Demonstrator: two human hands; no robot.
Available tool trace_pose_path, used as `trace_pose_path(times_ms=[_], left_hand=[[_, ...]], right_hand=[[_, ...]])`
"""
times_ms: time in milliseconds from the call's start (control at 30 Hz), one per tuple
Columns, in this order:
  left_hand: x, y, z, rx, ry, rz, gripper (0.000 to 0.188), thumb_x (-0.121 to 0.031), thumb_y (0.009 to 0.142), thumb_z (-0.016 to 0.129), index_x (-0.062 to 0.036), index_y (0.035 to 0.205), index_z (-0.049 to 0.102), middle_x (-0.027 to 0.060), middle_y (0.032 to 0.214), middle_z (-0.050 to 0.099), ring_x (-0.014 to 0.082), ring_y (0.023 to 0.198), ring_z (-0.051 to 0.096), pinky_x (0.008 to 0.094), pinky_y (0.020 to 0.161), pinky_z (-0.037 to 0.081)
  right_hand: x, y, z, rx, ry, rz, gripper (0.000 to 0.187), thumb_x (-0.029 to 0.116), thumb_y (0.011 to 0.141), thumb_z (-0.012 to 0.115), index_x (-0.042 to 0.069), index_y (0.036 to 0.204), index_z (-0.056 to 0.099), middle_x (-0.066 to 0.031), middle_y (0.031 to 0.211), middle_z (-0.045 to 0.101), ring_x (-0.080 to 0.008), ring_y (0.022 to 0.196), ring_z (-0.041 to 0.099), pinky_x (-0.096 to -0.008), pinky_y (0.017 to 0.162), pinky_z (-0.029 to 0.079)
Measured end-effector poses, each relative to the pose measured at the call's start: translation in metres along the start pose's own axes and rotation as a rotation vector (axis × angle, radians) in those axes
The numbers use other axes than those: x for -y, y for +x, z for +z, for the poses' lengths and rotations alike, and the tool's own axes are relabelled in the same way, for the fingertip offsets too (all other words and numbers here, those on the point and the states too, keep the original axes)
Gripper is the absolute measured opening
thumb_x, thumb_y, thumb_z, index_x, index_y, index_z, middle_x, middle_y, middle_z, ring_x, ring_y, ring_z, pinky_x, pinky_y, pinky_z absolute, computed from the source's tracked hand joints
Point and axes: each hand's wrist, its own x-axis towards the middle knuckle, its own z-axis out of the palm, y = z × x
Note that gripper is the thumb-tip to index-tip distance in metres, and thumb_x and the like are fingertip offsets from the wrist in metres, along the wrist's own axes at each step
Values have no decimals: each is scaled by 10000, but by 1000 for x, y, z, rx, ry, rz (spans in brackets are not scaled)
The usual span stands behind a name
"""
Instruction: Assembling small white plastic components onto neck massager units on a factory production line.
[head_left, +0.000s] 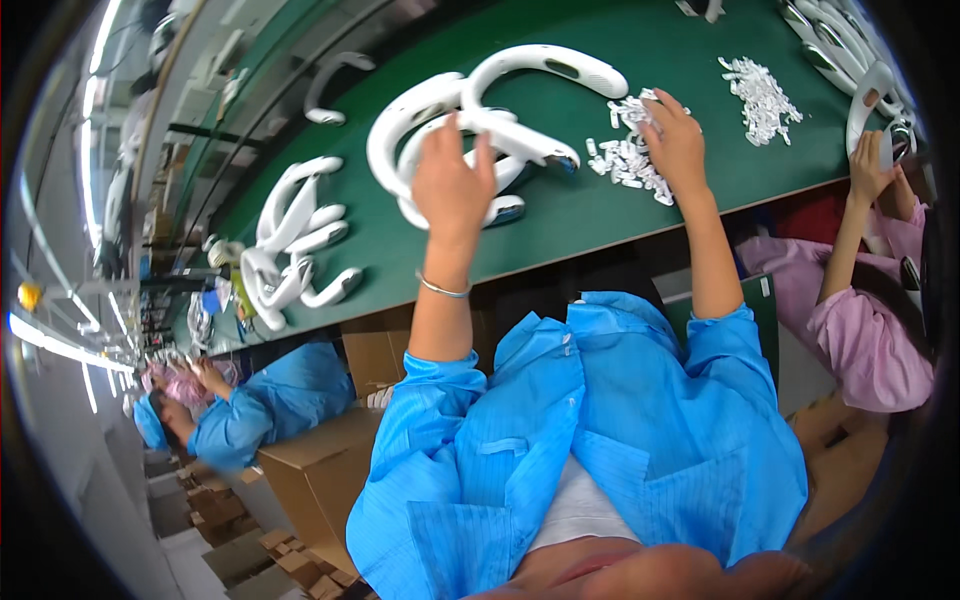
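L hand (452, 190) part-open at shell (515, 135), R hand (678, 145) curled over bits (630, 160), grips unclear; shell prob. light, stiff, slick, best held mid-arc.

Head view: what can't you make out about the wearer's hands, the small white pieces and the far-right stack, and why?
All in the head view:
Left hand: any grip on the white C-shaped housings; the hand itself covers it.
Right hand: whether it holds anything; its fingers hide this.
Small white pieces: fine details, too small.
Far-right housing stack: outer end, cut off by the picture's edge.
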Motion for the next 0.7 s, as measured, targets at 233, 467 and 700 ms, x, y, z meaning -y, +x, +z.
trace_pose_path(times_ms=[233,467,700], left_hand=[[7,-93,-42,6,-130,-91,228,-146,793,662,-66,1005,638,57,804,647,167,553,610,301,530,483],[60,-90,-59,-111,-31,-167,206,-159,789,659,-84,981,650,57,794,647,196,542,599,322,537,482],[181,45,-48,-30,199,-361,305,-276,789,635,-88,1028,635,142,893,650,336,834,631,447,723,502]], right_hand=[[-7,0,9,-158,-205,-124,168,215,836,607,85,928,660,-57,989,668,-251,995,607,-432,858,421],[-23,-4,6,-214,-122,-131,204,225,888,564,89,998,668,-68,976,679,-256,944,624,-420,893,429],[16,-4,1,-283,240,150,174,97,829,657,15,982,651,-106,875,681,-167,728,652,-299,672,507]])
